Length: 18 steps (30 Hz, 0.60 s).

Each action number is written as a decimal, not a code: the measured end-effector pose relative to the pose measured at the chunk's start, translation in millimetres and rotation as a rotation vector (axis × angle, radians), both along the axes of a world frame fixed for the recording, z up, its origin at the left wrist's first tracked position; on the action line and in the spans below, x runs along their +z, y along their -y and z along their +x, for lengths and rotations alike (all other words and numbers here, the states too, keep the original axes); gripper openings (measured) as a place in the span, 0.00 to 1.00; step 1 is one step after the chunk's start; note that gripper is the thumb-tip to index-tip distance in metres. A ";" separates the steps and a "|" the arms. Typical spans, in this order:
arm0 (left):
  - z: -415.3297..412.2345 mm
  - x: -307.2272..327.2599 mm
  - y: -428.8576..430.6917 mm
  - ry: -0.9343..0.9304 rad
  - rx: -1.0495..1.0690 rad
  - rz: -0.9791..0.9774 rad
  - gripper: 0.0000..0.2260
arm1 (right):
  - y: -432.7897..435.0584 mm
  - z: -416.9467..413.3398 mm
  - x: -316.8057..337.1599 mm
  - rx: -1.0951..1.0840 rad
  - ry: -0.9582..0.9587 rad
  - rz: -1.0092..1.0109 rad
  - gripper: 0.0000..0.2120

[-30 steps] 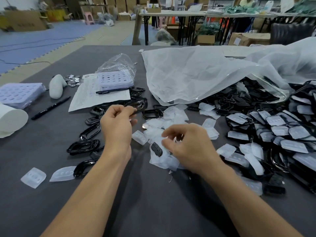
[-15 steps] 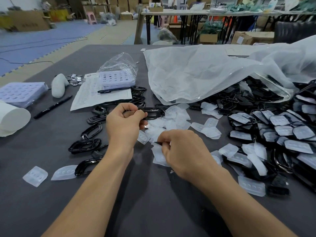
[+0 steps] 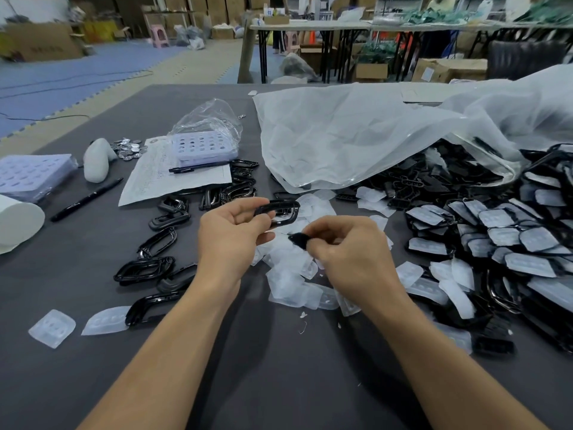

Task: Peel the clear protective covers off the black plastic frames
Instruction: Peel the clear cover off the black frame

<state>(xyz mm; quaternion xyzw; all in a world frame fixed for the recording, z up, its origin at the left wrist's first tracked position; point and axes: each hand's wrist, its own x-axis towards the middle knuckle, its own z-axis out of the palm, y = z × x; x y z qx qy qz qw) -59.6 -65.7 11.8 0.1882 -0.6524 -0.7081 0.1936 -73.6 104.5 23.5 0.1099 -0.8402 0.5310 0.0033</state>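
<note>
The left hand [image 3: 230,234] curls its fingers [image 3: 243,205] round a black frame [image 3: 280,211], and just beside them the right hand [image 3: 347,249] pinches a small black piece [image 3: 298,239] over loose clear covers [image 3: 288,280].

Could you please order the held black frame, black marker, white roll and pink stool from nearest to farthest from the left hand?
1. black frame, gripped by the left hand.
2. black marker, left on the table.
3. white roll, far left edge.
4. pink stool, far back.

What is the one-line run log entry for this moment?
left grip: holds bare black frame | right grip: pinches small black piece | peeled covers: heaped under hands
</note>
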 end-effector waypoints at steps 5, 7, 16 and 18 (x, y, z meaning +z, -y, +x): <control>0.7 4.6 -4.8 0.006 -0.041 0.077 0.10 | -8.4 -8.4 0.4 -0.053 -0.040 -0.049 0.11; 1.7 5.4 -7.0 0.013 -0.046 0.086 0.09 | -10.5 -9.8 -0.9 -0.040 -0.042 -0.059 0.08; 5.5 7.0 -14.0 0.024 -0.075 0.061 0.03 | -13.0 -13.1 1.9 0.003 0.139 -0.530 0.07; 5.1 7.2 -17.2 0.014 -0.105 0.092 0.03 | -12.7 -13.5 1.2 0.005 0.135 -0.527 0.08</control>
